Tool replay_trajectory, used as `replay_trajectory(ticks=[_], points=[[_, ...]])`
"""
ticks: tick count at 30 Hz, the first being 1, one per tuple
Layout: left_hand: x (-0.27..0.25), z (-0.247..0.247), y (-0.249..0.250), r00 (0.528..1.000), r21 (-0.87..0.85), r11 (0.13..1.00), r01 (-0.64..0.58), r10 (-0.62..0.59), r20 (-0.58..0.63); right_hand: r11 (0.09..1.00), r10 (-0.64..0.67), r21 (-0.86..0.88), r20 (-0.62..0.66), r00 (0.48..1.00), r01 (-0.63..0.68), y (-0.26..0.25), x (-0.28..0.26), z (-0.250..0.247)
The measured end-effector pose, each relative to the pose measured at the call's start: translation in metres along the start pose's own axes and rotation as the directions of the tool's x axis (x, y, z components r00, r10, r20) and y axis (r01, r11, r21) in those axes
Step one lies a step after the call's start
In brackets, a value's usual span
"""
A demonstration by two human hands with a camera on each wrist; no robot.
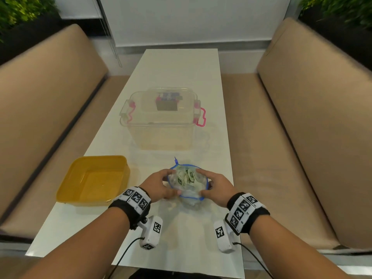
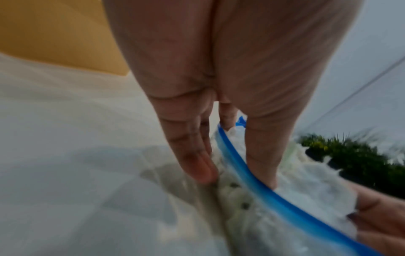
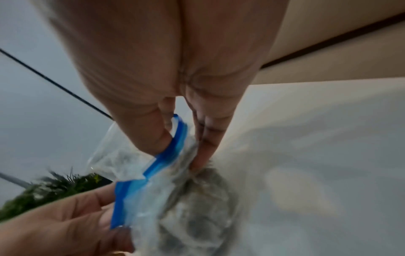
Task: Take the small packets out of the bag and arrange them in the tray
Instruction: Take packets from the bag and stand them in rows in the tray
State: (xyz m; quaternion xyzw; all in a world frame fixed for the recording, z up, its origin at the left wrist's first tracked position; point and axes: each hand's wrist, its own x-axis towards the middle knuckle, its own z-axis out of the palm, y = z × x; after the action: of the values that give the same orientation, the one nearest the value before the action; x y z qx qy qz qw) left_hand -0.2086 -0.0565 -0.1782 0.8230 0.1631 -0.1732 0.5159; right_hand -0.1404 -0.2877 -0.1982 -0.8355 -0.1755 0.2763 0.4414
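Note:
A clear zip bag (image 1: 188, 193) with a blue rim (image 1: 191, 197) stands on the white table, its mouth spread wide. Small pale packets (image 1: 187, 177) with dark print fill it. My left hand (image 1: 161, 185) grips the bag's left rim, thumb (image 2: 260, 155) inside and fingers (image 2: 192, 155) outside. My right hand (image 1: 216, 187) grips the right rim the same way, with the blue rim (image 3: 173, 150) running between thumb and fingers. The yellow tray (image 1: 70, 190) sits left of the bag with nothing in it.
A clear lidded storage box (image 1: 161, 125) with pink latches stands behind the bag at mid table. Tan bench seats (image 1: 302, 117) flank the narrow table (image 1: 177, 73). Green plants (image 1: 18, 11) fill the far corners.

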Motion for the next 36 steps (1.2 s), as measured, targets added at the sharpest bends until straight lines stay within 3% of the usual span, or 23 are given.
replay_trajectory(ticks=[5, 8, 10, 12, 14, 16, 19, 24, 28, 32, 36], points=[[-0.001, -0.005, 0.009, 0.993, 0.311, 0.951, 0.004, 0.034, -0.117, 0.993, -0.013, -0.117, 0.015, 1.0, 0.015, -0.007, -0.001, -0.001], [-0.007, -0.017, 0.03, 0.975, 0.215, 0.975, -0.059, 0.102, -0.195, 0.99, -0.019, -0.14, 0.006, 1.0, 0.019, -0.016, 0.0, 0.002], [-0.009, -0.021, 0.04, 0.934, 0.159, 0.979, -0.131, 0.175, -0.31, 0.988, -0.026, -0.152, 0.009, 1.0, 0.027, -0.022, -0.002, 0.005], [-0.01, -0.021, 0.05, 0.893, 0.254, 0.956, -0.145, 0.237, -0.383, 0.984, -0.04, -0.173, 0.009, 0.999, 0.041, -0.027, -0.001, 0.009], [-0.009, -0.015, 0.058, 0.92, 0.423, 0.901, -0.095, 0.241, -0.308, 0.981, -0.054, -0.184, 0.012, 0.998, 0.055, -0.03, 0.0, 0.011], [-0.005, -0.007, 0.065, 0.963, 0.639, 0.769, -0.011, 0.179, -0.199, 0.976, -0.071, -0.205, 0.016, 0.997, 0.073, -0.033, 0.001, 0.012], [-0.002, 0.0, 0.07, 0.978, 0.77, 0.635, 0.055, 0.121, -0.171, 0.968, -0.071, -0.242, 0.0, 0.997, 0.069, -0.033, 0.002, 0.011], [-0.012, -0.011, 0.084, 0.937, 0.705, 0.709, -0.026, 0.263, -0.229, 0.94, -0.142, -0.325, -0.087, 0.986, 0.107, -0.037, 0.008, 0.005], [-0.028, -0.024, 0.107, 0.906, 0.706, 0.666, -0.241, 0.416, -0.082, 0.938, -0.276, -0.261, -0.171, 0.946, 0.227, -0.058, 0.005, -0.007], [-0.036, -0.022, 0.12, 0.902, 0.769, 0.564, -0.301, 0.429, 0.039, 0.961, -0.271, -0.118, -0.201, 0.941, 0.252, -0.077, -0.004, -0.013], [-0.036, -0.021, 0.113, 0.921, 0.746, 0.611, -0.263, 0.39, 0.005, 0.97, -0.231, -0.157, -0.342, 0.911, 0.188, -0.073, -0.011, -0.011]])
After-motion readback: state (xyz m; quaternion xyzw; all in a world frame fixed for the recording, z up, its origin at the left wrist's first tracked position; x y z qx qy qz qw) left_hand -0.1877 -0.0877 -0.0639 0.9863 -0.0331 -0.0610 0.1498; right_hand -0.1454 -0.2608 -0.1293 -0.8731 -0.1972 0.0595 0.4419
